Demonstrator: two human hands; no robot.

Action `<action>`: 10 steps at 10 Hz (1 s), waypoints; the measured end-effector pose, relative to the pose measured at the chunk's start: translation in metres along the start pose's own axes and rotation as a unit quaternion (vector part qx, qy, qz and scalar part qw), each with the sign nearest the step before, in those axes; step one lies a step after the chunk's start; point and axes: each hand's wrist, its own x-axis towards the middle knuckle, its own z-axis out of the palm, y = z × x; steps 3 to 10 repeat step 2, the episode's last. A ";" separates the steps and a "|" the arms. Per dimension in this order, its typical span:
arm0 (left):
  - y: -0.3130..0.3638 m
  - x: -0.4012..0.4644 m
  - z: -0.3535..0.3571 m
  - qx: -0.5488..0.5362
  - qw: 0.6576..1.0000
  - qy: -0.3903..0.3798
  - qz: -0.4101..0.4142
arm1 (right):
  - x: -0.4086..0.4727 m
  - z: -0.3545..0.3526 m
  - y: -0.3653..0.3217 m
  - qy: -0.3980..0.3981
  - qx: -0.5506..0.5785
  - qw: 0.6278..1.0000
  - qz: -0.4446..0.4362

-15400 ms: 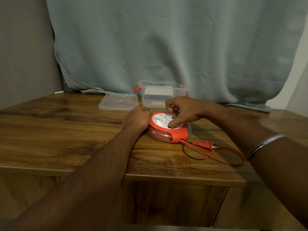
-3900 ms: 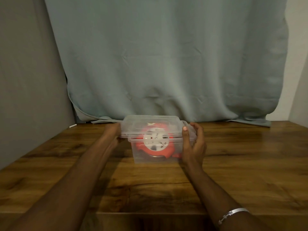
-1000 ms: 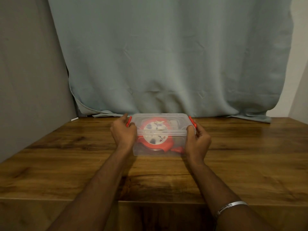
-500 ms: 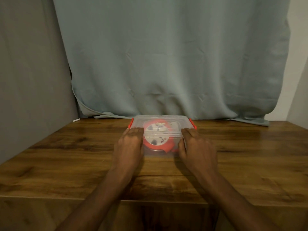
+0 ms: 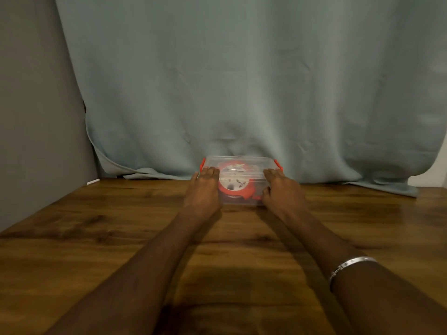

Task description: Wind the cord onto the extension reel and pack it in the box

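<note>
The clear plastic box (image 5: 251, 161) stands at the far side of the table, its lid on and a red latch (image 5: 202, 164) at each end. Inside it, seen through the plastic, lies the orange and white extension reel (image 5: 235, 184); the cord is not visible outside the box. My left hand (image 5: 202, 192) lies flat against the box's near left corner, fingers stretched over the lid edge. At the near right corner, my right hand (image 5: 282, 192) rests the same way. Neither hand curls around the box.
The wooden table (image 5: 96, 226) stretches toward me. A pale blue curtain (image 5: 242, 93) hangs right behind the box, its hem on the tabletop. A grey wall (image 5: 36, 117) bounds the left, with a small white stick (image 5: 93, 182) at its foot.
The box has slid away from me to the curtain. My hands left its ends, went flat against its near corners and reached farther out with it.
</note>
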 end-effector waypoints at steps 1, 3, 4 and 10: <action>-0.005 0.017 0.009 -0.017 0.999 -0.033 -0.008 | 0.012 0.012 0.003 -0.003 -0.009 1.000 -0.001; -0.004 0.018 0.000 -0.019 0.997 -0.072 -0.014 | 0.011 0.009 0.000 -0.006 -0.001 1.000 -0.001; -0.004 0.018 0.000 -0.019 0.997 -0.072 -0.014 | 0.011 0.009 0.000 -0.006 -0.001 1.000 -0.001; -0.004 0.018 0.000 -0.019 0.997 -0.072 -0.014 | 0.011 0.009 0.000 -0.006 -0.001 1.000 -0.001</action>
